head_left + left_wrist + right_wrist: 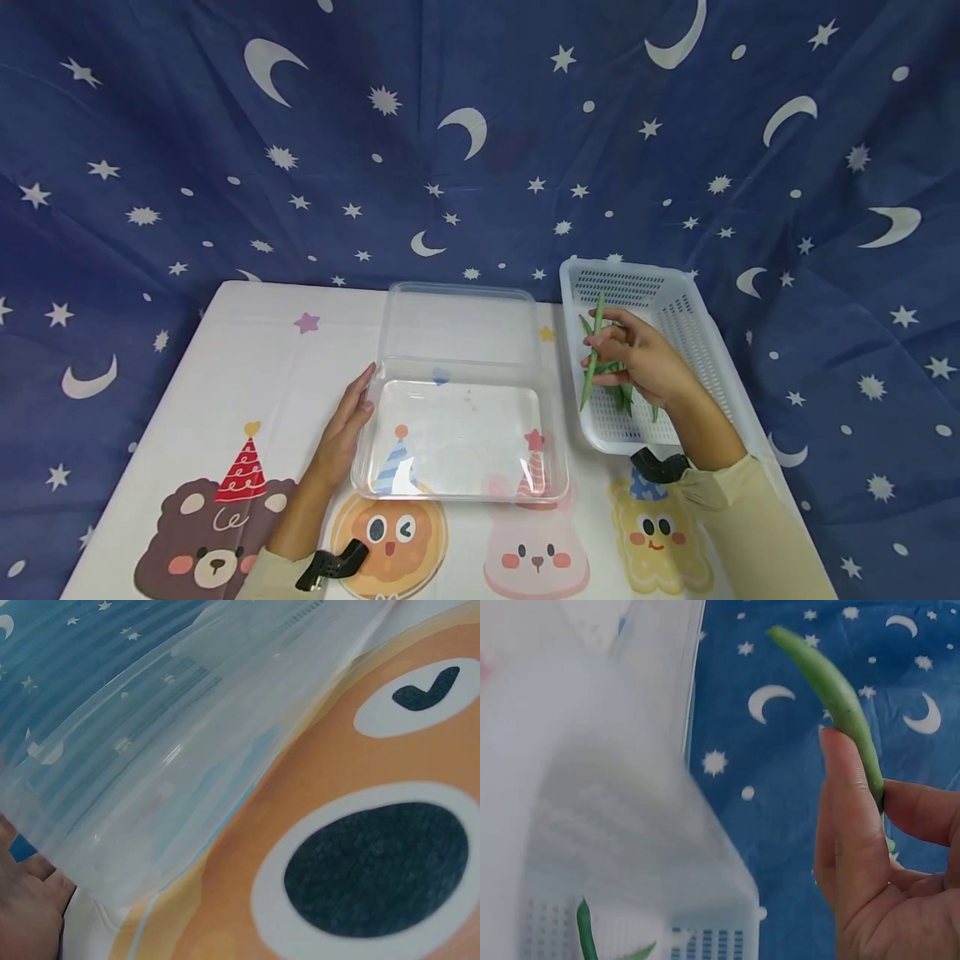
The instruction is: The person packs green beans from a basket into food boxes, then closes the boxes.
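My right hand (648, 358) pinches a long green bean (840, 697) between thumb and fingers, holding it above the white plastic basket (720, 367). More green beans (624, 398) lie inside that basket, partly hidden under the hand. A clear plastic box (457, 492) stands left of the basket, its lid (461, 325) laid back behind it. Along the box's left wall rests my left hand (343, 433), fingers fairly straight and touching the side. Only part of that hand shows in the left wrist view, by the box's corner.
A white tablecloth (247, 358) with printed cartoon animals covers the table. Behind it hangs a dark blue cloth (510, 225) with moons and stars. The basket stands close to the box's right side and near the table's right edge.
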`<state>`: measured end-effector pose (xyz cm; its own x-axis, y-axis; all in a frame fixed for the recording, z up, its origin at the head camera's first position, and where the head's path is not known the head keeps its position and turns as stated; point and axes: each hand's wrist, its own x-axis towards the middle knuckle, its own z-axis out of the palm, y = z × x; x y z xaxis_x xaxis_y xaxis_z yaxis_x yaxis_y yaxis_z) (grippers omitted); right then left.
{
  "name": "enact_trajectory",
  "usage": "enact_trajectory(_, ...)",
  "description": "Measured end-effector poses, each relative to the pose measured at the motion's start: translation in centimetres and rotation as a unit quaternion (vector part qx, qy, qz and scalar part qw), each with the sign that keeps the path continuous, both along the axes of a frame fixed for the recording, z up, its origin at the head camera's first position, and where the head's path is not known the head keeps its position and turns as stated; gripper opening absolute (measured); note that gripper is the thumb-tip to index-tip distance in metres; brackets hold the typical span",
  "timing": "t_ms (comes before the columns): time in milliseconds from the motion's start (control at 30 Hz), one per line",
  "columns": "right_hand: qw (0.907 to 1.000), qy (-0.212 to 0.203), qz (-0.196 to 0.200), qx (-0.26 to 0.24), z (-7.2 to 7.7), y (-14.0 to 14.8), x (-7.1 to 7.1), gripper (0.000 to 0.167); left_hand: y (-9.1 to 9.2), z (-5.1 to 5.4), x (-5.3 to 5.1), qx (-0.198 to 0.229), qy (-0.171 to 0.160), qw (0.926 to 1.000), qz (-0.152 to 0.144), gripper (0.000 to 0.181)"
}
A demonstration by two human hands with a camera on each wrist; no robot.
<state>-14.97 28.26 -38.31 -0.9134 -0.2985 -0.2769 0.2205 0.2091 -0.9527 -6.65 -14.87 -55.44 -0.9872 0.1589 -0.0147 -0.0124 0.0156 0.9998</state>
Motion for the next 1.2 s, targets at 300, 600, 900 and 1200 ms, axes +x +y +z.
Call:
enact_trajectory(300,0.9999,-0.001,0.013,0.010,0.0,-2.3,1.7,0.053,0.0,-0.1,-0.1,0.004,0.015,0.9999,-0.004,0.054)
enact_trajectory(600,0.9998,-0.016,0.014,0.006,-0.1,-4.5,2.7,0.059,0.0,-0.1,-0.1,0.004,0.008,0.9999,-0.006,0.054)
enact_trajectory(900,0.9984,-0.039,0.033,-0.025,-0.3,-6.3,3.3,0.054,-0.2,0.0,0.0,-0.002,0.014,0.9999,-0.006,0.054)
enact_trajectory(1200,0.9975,-0.048,0.041,-0.031,0.1,-8.0,3.9,0.050,-0.2,0.0,-0.1,-0.002,0.006,1.0000,-0.007,0.055)
